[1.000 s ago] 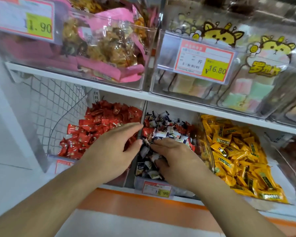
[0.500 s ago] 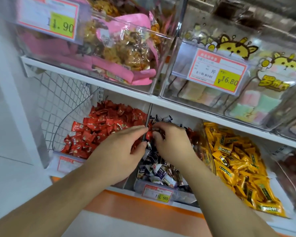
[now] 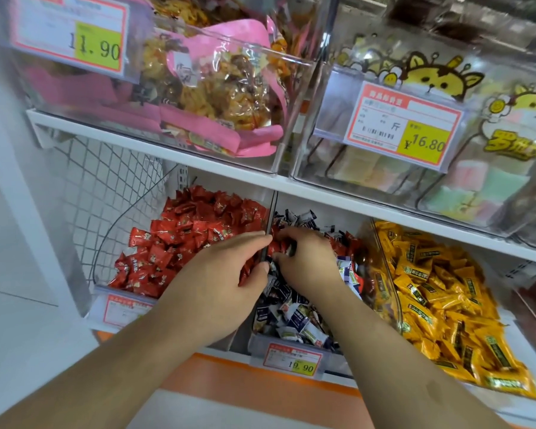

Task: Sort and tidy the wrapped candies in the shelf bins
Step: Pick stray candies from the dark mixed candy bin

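Price tag [image 3: 293,363]: nearest, on the middle bin's front.
Left hand [image 3: 217,286]: over the divider [image 3: 268,230], grip open, fingers spread.
Right hand [image 3: 307,261]: in the middle bin, grip closed on red candies [image 3: 277,246].
Dark candies [image 3: 291,317]: middle bin.
Red pile [image 3: 186,239]: left bin.
Yellow candies [image 3: 440,301]: right bin.

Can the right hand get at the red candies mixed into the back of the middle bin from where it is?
Probably yes. The right hand is already inside the middle bin, fingers curled over the stray red candies beside the divider. The shelf above leaves room; only the left hand crowds that spot.
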{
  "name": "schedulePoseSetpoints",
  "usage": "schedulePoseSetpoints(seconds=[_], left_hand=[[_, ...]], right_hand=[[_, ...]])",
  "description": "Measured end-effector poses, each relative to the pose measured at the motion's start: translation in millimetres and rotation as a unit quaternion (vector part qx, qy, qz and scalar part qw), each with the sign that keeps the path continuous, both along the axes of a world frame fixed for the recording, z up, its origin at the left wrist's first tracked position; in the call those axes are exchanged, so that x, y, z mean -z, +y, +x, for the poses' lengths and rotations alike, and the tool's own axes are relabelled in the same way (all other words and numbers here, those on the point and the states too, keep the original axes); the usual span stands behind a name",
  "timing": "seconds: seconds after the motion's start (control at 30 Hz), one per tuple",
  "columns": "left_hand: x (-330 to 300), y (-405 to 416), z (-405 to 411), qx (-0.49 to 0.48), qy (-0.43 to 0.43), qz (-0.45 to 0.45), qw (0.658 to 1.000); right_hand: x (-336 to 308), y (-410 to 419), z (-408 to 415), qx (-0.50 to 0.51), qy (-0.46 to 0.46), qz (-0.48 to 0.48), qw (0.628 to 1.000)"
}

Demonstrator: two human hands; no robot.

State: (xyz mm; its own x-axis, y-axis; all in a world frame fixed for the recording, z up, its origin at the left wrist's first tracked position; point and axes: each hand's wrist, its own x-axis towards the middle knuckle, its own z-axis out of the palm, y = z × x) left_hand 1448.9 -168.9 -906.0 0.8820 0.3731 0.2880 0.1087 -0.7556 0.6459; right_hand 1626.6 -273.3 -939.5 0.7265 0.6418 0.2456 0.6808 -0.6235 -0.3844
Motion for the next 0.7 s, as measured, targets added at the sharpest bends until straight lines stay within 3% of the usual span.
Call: schedulePoseSetpoints(seconds=[0.47,0.7], left_hand=[[-2.1,-1.2,-1.1,0.000,0.005,0.004,1.000],[-4.7,1.1,-1.8,0.004,0.009,0.014,1.000]], right_hand=[[-4.7,-0.5,-2.8,-0.005,0.000,0.040,0.999],[-37.7,-20.3,-15.9,0.055,0.121,0.221,0.966]])
